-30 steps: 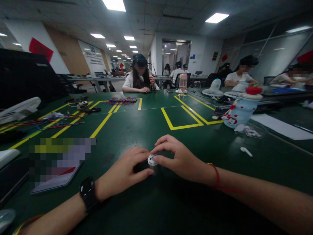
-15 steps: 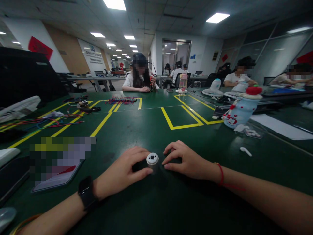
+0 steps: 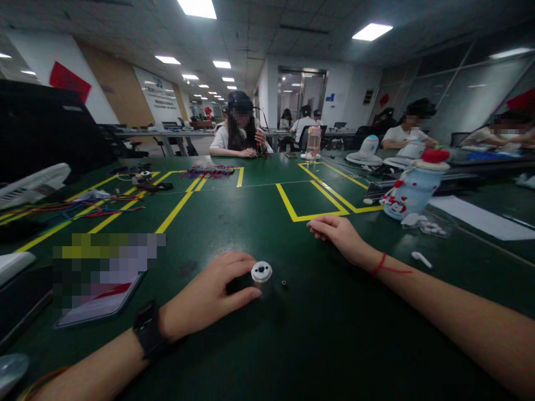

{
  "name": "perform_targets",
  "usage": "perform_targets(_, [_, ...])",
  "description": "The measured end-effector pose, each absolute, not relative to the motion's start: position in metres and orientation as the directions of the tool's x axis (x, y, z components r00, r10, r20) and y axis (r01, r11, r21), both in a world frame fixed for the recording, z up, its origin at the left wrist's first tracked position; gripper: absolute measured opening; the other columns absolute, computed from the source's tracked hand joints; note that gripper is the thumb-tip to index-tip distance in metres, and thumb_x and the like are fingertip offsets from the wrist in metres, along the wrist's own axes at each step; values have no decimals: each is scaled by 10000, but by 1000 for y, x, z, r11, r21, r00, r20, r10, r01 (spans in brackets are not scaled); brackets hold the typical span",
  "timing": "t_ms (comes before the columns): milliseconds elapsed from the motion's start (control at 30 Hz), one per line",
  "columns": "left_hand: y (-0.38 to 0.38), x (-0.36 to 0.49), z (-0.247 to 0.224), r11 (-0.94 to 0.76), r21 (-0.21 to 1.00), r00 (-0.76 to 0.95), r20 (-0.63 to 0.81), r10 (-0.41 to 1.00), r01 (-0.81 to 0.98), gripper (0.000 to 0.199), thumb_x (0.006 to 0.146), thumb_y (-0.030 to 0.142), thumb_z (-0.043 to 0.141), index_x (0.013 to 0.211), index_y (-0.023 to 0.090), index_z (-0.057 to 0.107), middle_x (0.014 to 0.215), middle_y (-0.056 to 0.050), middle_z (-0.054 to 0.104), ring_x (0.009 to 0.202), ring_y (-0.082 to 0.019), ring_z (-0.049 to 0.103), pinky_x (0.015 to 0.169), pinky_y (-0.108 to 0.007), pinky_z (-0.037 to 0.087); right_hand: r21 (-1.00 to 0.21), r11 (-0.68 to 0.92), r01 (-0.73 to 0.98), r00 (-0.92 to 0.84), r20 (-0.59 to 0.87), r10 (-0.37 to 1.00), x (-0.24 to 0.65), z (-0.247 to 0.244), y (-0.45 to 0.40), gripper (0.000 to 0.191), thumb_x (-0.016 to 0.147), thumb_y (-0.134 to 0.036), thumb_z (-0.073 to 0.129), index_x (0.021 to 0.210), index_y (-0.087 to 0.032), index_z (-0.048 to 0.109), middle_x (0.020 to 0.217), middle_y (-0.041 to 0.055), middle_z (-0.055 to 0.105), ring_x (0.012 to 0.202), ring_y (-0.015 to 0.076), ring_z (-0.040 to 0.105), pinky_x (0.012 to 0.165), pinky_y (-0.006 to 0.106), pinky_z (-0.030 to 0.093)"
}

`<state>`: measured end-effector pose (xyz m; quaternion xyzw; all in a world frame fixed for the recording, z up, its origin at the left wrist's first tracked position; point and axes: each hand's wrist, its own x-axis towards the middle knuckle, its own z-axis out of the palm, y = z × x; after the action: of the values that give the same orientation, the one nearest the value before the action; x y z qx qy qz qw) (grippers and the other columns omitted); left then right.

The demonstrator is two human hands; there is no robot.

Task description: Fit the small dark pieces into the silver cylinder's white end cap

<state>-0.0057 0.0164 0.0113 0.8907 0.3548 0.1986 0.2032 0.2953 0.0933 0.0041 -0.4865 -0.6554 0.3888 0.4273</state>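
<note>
A small metal cylinder with a white, holed top [image 3: 261, 271], perhaps a motor, stands upright on the green table [image 3: 234, 356]. My left hand [image 3: 217, 284] grips its side between thumb and index finger. Just right of the cylinder lies a tiny dark round part [image 3: 283, 283], like a small nut or gear, touched by neither hand. My right hand [image 3: 334, 231] hovers farther off to the right, near the corner of a yellow taped outline [image 3: 320, 216]. Its fingertips are drawn together; whether anything is between them is hidden.
Bundled coloured wires [image 3: 211, 171] and loose cables [image 3: 92, 207] lie at the left and back. A blurred flat sheet [image 3: 100, 295] is left of my wrist. To the right are a blue bottle [image 3: 412, 189], a white earbud [image 3: 421, 259] and paper [image 3: 480, 217]. A person [image 3: 240, 131] sits opposite.
My right hand has moved away from the cylinder, forward and to the right, and its fingers have closed together. The tiny round part is now visible. My left hand has stayed on the cylinder.
</note>
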Motion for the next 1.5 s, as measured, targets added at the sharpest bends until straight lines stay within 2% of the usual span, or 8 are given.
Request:
perform_targets(133, [17, -5, 10, -666, 502, 669, 211, 712, 551, 252, 940, 367, 559, 1173, 272, 571, 1216, -38, 574, 1105, -221, 530, 967, -395, 436, -917, 226, 329, -137, 191, 972, 305, 0, 105, 301, 828, -418, 585, 890, -142, 688, 811, 61, 640, 643, 123, 527, 598, 277, 405])
perform_targets(200, [17, -4, 10, -666, 500, 670, 208, 713, 553, 247, 939, 366, 562, 1168, 274, 571, 1211, -33, 575, 1107, -220, 529, 969, -390, 432, -884, 267, 383, -256, 176, 951, 299, 4, 95, 261, 783, -402, 661, 886, -168, 714, 822, 52, 653, 668, 132, 531, 624, 284, 410])
perform_targets(333, [17, -3, 12, -664, 502, 668, 208, 715, 554, 213, 930, 340, 567, 1129, 264, 574, 1191, -23, 583, 1092, -212, 533, 969, -378, 422, -641, 596, 483, -671, 166, 722, 279, 14, 63, 349, 723, -445, 745, 1006, -241, 726, 972, 44, 643, 851, 170, 562, 766, 318, 420])
perform_targets(467, [17, -2, 13, -650, 508, 656, 200, 728, 566, 220, 898, 308, 588, 1105, 238, 561, 1115, -24, 603, 1018, -209, 551, 911, -367, 439, -507, 721, 471, -754, 192, 628, 265, 15, 45, 229, 792, -416, 700, 959, -264, 736, 995, 31, 604, 927, 175, 560, 850, 344, 402])
perform_targets(767, [17, 1, 12, -678, 480, 673, 217, 707, 557, 236, 922, 364, 588, 1145, 288, 583, 1145, -7, 587, 1059, -209, 531, 927, -356, 423, -698, 638, 324, -533, 422, 733, 234, 27, 32, 158, 845, -301, 654, 958, -213, 722, 940, 26, 570, 781, 114, 544, 674, 237, 454])
perform_targets(1100, [20, 4, 5, -703, 444, 691, 222, 687, 556, 276, 940, 373, 568, 1205, 295, 560, 1196, -27, 563, 1088, -218, 513, 938, -373, 415, -683, 630, 370, -535, 397, 745, 229, 31, 25, 176, 831, -286, 642, 963, -201, 723, 942, 31, 607, 756, 111, 541, 665, 245, 437])
perform_targets(1333, [17, 0, 12, -673, 497, 667, 226, 710, 548, 221, 919, 353, 584, 1118, 258, 569, 1153, -26, 591, 1047, -211, 542, 925, -366, 431, -928, 267, 259, -197, 220, 955, 261, 8, 69, 243, 809, -358, 635, 909, -145, 695, 790, 32, 623, 662, 118, 532, 601, 257, 423])
perform_targets(1500, [16, -2, 14, -638, 532, 640, 216, 738, 556, 227, 890, 317, 592, 1095, 228, 550, 1102, -35, 600, 978, -208, 561, 874, -363, 459, -965, 174, 194, -110, 155, 982, 276, -1, 86, 306, 839, -406, 561, 907, -124, 657, 725, 17, 579, 543, 82, 469, 479, 225, 346])
